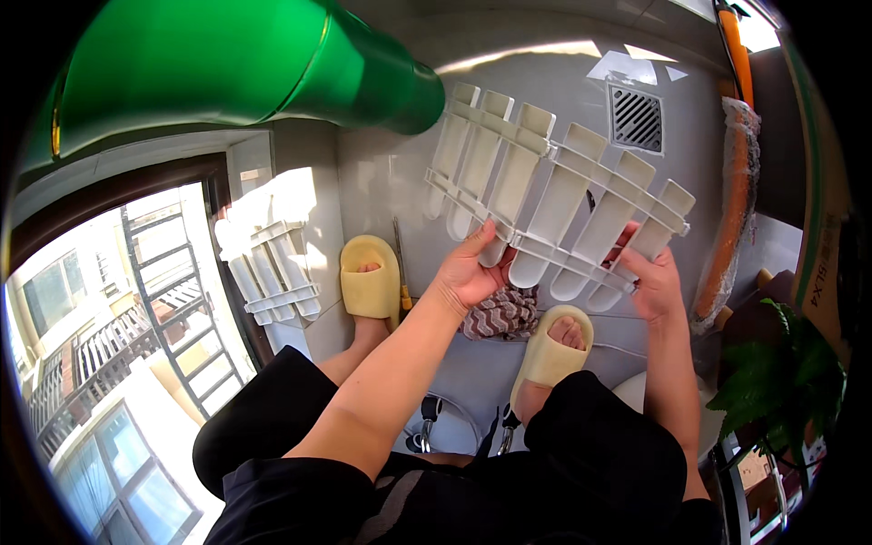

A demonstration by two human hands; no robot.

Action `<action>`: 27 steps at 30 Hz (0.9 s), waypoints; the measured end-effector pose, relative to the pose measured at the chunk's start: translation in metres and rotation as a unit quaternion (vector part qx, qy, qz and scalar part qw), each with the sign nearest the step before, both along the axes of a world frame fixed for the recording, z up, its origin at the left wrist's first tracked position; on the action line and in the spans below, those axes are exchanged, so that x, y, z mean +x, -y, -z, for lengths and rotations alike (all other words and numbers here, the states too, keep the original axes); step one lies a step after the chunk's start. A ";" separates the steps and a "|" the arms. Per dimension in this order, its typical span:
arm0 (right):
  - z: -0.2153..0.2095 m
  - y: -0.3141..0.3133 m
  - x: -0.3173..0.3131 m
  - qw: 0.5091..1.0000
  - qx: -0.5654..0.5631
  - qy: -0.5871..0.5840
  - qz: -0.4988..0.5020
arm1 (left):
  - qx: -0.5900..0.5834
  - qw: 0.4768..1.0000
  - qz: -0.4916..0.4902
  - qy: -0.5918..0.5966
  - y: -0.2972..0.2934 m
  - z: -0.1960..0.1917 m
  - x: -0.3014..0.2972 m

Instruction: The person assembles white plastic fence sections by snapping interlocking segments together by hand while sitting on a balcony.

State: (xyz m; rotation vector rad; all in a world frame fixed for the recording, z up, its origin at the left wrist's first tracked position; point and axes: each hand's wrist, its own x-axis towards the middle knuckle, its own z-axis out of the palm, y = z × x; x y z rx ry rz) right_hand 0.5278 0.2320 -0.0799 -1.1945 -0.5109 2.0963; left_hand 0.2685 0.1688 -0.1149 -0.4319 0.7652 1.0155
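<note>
Both of my hands hold a white plastic picket fence point(556, 218) tilted above the tiled floor. It looks like two short sections joined end to end, with several round-ended slats crossed by two rails. My left hand point(474, 271) grips the lower rail near the middle joint, its thumb against a slat. At the right end, my right hand point(652, 272) pinches the last slats close to the lower rail; some of its fingers are hidden behind them. Another white fence section point(272, 270) stands by the window at the left, partly washed out by sunlight.
A big green cylinder point(272, 68) juts across the upper left. A floor drain point(637, 118) lies beyond the fence. At right are a plastic-wrapped orange pole point(734, 213), a cardboard box point(825, 245) and a plant point(781, 386). Patterned cloth point(501, 315) lies between my yellow slippers point(371, 300).
</note>
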 end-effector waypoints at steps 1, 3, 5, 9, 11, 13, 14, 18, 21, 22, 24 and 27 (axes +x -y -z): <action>-0.013 -0.010 0.003 0.997 0.079 0.014 -0.015 | 0.009 1.000 -0.001 0.001 -0.008 0.000 0.004; -0.038 -0.029 0.002 0.986 0.153 0.057 -0.028 | 0.009 1.000 0.017 -0.011 -0.019 -0.001 0.006; -0.051 -0.041 0.005 0.969 0.223 0.104 -0.035 | 0.011 0.998 0.049 -0.028 -0.029 -0.007 0.007; -0.054 -0.065 0.004 0.900 0.340 0.273 0.021 | -0.022 0.956 0.189 -0.225 -0.041 -0.024 -0.012; -0.059 -0.083 -0.019 0.836 0.437 0.331 -0.020 | 0.014 0.921 0.197 -0.337 -0.041 -0.029 -0.038; -0.054 -0.102 -0.038 0.782 0.522 0.339 -0.040 | 0.009 0.884 0.144 -0.444 -0.044 -0.033 -0.076; -0.047 -0.109 -0.048 0.752 0.562 0.340 -0.052 | 0.003 0.863 0.106 -0.494 -0.048 -0.040 -0.098; -0.041 -0.136 -0.084 0.691 0.643 0.322 -0.073 | 0.020 0.779 0.023 -0.626 -0.073 -0.068 -0.162; -0.050 -0.153 -0.106 0.782 0.531 0.310 -0.103 | 0.104 0.701 0.017 -0.706 -0.097 -0.077 -0.184; -0.033 -0.167 -0.110 0.815 0.504 0.271 -0.090 | 0.107 0.702 0.017 -0.704 -0.105 -0.072 -0.192; -0.017 -0.191 -0.125 0.838 0.469 0.252 -0.122 | 0.090 0.355 0.183 -0.912 -0.116 -0.062 -0.213; -0.010 -0.208 -0.145 0.869 0.419 0.205 -0.168 | 0.115 0.172 0.201 -0.958 -0.127 -0.065 -0.227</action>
